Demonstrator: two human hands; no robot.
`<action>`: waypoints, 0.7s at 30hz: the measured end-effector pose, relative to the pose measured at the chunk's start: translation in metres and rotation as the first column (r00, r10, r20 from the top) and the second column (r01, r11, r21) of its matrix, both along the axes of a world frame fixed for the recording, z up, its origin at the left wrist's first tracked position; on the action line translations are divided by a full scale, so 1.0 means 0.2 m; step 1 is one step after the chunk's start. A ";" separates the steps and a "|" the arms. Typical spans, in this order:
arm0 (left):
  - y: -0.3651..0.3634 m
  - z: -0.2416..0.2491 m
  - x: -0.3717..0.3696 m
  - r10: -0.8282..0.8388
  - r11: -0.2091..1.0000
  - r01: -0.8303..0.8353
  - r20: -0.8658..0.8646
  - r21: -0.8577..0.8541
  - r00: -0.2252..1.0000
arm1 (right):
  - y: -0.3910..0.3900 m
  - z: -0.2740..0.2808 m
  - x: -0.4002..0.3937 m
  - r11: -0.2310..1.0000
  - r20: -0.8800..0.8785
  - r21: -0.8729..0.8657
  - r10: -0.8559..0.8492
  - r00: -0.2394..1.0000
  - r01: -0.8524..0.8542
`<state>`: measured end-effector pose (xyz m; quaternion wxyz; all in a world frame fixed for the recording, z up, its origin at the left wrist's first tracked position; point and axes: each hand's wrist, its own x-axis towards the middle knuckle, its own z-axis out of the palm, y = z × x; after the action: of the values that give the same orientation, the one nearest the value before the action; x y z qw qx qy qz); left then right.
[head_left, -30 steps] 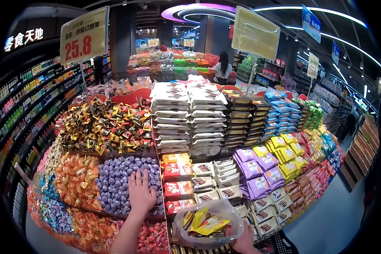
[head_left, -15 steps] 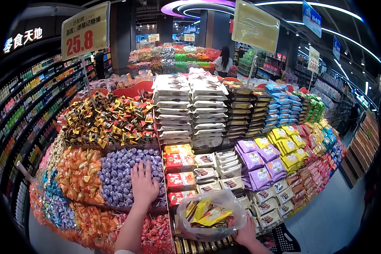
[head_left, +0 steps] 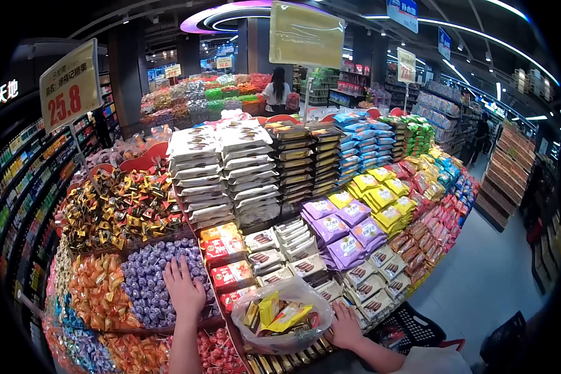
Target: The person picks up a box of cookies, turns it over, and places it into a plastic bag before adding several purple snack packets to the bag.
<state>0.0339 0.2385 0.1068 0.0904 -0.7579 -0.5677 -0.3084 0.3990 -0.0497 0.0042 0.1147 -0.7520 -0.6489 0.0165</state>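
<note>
Now my left hand (head_left: 184, 292) is still flat, fingers spread on the purple candies (head_left: 146, 283) at lower left; only my view has swung right. My right hand (head_left: 343, 325) keeps pinching the plastic bag (head_left: 283, 315) at bottom centre.

Purple candies (head_left: 144, 283): glossy foil-like wrappers, crinkled. Bag (head_left: 282, 315): thin clear plastic, shiny, creased; glossy yellow packets inside. White packs (head_left: 213, 174): smooth, sheeny plastic film. Price sign (head_left: 70, 86): matt card. Floor (head_left: 480, 274): smooth, faintly reflective.
</note>
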 end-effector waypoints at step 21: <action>0.00 0.01 -0.02 -0.046 0.999 0.046 0.047 -0.010 0.998 | 0.01 0.01 -0.02 0.995 0.070 -0.092 -0.019 0.997 0.026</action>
<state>0.0294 0.2377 0.1085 0.0658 -0.7640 -0.5537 -0.3247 0.3942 -0.0469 0.0057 0.0573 -0.7639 -0.6425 0.0193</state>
